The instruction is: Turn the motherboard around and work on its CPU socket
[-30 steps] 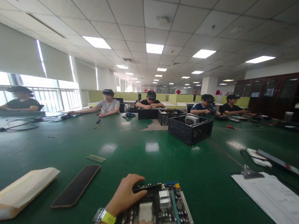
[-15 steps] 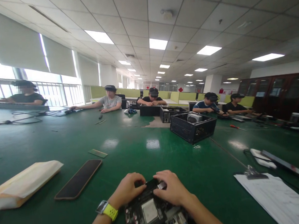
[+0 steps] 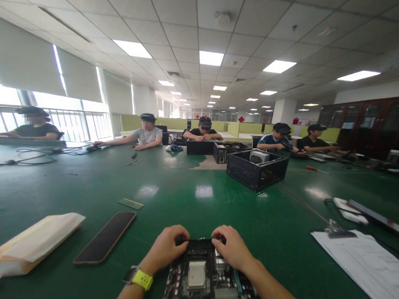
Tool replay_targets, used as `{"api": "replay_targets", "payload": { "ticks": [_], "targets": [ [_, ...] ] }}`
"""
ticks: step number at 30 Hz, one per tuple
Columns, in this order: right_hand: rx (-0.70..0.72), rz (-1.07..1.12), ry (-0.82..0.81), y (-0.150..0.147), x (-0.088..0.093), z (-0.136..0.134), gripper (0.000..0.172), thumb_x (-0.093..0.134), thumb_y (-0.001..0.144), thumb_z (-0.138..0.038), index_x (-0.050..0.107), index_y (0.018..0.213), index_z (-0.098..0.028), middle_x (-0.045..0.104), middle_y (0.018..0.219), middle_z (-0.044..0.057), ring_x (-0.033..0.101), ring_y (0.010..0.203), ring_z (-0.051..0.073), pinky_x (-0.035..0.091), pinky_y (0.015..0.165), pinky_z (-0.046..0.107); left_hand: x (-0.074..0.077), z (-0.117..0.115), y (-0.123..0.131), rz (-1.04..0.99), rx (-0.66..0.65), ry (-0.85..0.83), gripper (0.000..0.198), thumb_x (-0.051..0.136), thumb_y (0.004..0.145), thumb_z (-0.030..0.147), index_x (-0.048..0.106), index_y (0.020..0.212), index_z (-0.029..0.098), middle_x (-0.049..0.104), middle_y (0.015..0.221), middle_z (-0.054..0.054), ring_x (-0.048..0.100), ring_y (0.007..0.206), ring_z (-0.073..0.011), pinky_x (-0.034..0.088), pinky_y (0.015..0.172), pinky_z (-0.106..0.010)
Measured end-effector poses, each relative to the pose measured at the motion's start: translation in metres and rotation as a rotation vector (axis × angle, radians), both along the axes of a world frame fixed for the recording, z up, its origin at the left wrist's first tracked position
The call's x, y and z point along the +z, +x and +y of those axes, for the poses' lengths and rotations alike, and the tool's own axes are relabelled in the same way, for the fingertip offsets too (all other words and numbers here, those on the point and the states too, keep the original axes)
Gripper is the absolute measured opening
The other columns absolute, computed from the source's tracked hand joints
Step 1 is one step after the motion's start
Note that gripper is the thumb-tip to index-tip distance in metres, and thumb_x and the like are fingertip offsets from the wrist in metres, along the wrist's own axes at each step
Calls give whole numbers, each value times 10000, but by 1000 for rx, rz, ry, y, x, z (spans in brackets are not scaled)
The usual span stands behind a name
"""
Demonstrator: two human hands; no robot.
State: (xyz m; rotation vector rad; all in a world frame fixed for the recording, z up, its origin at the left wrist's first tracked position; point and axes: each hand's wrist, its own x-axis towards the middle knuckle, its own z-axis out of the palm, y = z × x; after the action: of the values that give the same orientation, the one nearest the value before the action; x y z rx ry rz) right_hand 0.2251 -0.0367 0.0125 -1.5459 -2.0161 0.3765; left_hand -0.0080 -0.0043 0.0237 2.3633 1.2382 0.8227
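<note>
A black motherboard (image 3: 215, 282) lies in front of me at the bottom of the head view, its near edge cut off. A pale square processor (image 3: 196, 275) sits in its socket. My left hand (image 3: 169, 252), with a yellow-strapped watch (image 3: 142, 279) on the wrist, is closed at the far left corner. Curled round the far right corner is my right hand (image 3: 232, 249). Between them runs a dark strip (image 3: 201, 244) along the far edge; I cannot make out whether it is separate from the board. Both sets of fingertips are partly hidden.
A phone (image 3: 105, 238), a paper packet (image 3: 35, 245) and a memory stick (image 3: 131, 204) lie left. A clipboard (image 3: 367, 260) lies right. Ahead stands an open computer case (image 3: 255, 170); a red screwdriver (image 3: 317, 170) lies beyond. Several people sit round the green table (image 3: 176, 210).
The motherboard has turned to face me more squarely. My hands have moved apart along its far edge, my right hand slightly rightward and my left slightly leftward.
</note>
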Motion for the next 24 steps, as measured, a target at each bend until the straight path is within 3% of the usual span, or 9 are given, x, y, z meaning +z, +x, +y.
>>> {"api": "replay_targets", "payload": {
  "ticks": [18, 21, 24],
  "targets": [
    [-8, 28, -35, 0, -5, 6, 203, 491, 801, -282, 672, 860, -214, 659, 895, 22, 568, 881, 174, 396, 796, 266, 0, 1, -2, 25, 21, -37, 151, 533, 673, 199, 677, 717, 185, 676, 772, -20, 604, 736, -164, 465, 724, -240],
    [-38, 24, -35, 0, 3, 3, 234, 497, 803, -310, 663, 936, -211, 657, 946, 34, 564, 919, 186, 395, 824, 280, 2, 1, -2, 23, 18, -44, 164, 530, 672, 205, 686, 722, 185, 681, 771, -21, 608, 741, -168, 468, 729, -245],
    [-93, -43, 21, -7, 22, -12, 319, 531, 788, -374, 637, 1037, -205, 640, 1037, 64, 536, 998, 230, 385, 874, 327, 3, 0, -3, 13, -1, -59, 183, 529, 668, 199, 696, 741, 181, 688, 773, -24, 614, 742, -172, 471, 725, -248]
  ]
}}
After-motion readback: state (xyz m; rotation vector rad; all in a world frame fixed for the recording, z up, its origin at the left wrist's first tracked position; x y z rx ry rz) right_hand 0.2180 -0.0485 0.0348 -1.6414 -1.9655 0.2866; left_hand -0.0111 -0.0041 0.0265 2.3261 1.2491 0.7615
